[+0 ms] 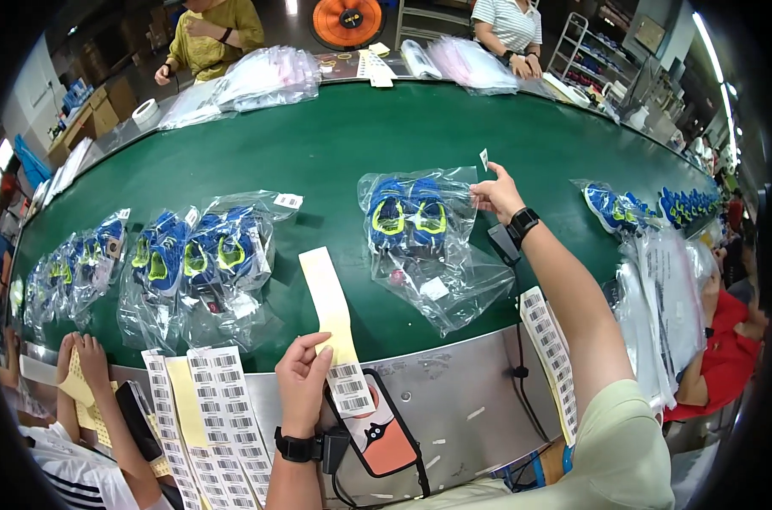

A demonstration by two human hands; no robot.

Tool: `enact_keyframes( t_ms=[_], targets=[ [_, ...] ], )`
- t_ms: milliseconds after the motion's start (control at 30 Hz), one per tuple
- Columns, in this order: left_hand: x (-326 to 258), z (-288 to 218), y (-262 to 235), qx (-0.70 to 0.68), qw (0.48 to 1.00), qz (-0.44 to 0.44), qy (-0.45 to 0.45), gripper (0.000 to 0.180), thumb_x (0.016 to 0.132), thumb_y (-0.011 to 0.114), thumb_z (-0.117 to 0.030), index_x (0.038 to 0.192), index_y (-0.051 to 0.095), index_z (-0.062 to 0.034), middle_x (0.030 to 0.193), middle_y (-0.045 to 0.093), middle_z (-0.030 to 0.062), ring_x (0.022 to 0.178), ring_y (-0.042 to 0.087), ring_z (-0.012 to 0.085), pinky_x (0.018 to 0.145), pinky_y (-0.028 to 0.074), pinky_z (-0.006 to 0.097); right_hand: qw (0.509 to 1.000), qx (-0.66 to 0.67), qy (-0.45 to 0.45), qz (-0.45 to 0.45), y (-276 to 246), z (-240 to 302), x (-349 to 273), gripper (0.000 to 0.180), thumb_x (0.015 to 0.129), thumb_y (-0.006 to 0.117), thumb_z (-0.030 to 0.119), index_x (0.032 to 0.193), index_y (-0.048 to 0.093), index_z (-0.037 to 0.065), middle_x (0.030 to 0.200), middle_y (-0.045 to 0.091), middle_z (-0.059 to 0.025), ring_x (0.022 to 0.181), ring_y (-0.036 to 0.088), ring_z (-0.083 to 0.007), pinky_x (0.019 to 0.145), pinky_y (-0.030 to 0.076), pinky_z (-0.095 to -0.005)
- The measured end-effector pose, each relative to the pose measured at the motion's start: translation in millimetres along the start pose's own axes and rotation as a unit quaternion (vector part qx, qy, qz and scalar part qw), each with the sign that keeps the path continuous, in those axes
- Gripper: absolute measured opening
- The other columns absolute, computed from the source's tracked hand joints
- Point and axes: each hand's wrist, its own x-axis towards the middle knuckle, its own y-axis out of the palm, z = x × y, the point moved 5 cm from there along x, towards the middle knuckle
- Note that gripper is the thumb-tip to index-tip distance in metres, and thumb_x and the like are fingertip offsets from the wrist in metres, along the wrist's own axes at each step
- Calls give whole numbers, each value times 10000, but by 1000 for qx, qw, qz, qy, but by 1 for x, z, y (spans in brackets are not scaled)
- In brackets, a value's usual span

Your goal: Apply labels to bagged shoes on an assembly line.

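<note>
While the left hand (303, 374) grips a waxy label strip (335, 327), the right hand (494, 194) pinches a sticker (483, 158).

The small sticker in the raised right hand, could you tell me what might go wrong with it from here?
1. The sticker is pinched only at the fingertips of the right hand, above the bagged shoes; it could curl or drop onto the green belt.
2. The bag's plastic looks wrinkled, so the sticker may go on creased or crooked.
3. The left hand holds the backing strip loosely; its remaining labels could sag or snag on the phone.
</note>
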Motion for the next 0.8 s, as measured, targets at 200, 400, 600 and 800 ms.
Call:
enact_keyframes(
  t_ms=[200, 400, 600, 800],
  targets=[
    [0, 5, 1, -17, 1000, -5, -4, 209, 901, 595, -43, 1095, 598, 33, 914, 635, 13, 774, 538, 27, 674, 419, 179, 996, 29, -72, -54, -31, 41, 18, 195, 778, 737, 92, 935, 621, 80, 802, 632, 0, 723, 563, -97, 626, 473, -245],
    [-4, 9, 0, -8, 1000, -7, -16, 206, 901, 592, -46, 1091, 595, 35, 898, 633, 6, 766, 531, 27, 667, 403, 176, 993, -99, 26, 66, 11, 32, 38, 138, 761, 755, 124, 804, 635, 69, 803, 633, -31, 686, 577, -135, 588, 473, -259],
    [-6, 6, 4, -17, 1000, -10, -8, 213, 902, 589, -44, 1100, 591, 35, 881, 625, -5, 743, 514, 19, 643, 387, 169, 983, -143, 87, 75, 28, 17, 42, 105, 825, 693, 93, 833, 607, 35, 797, 649, -61, 655, 621, -164, 582, 516, -283],
    [2, 9, 15, -18, 1000, 1, -19, 216, 894, 597, -43, 1098, 595, 26, 883, 624, -6, 744, 511, 18, 644, 383, 168, 982, -182, 2, 57, 16, 11, 50, 110, 767, 688, -37, 814, 596, 1, 660, 610, -105, 535, 598, -150, 450, 487, -275]
  ],
)
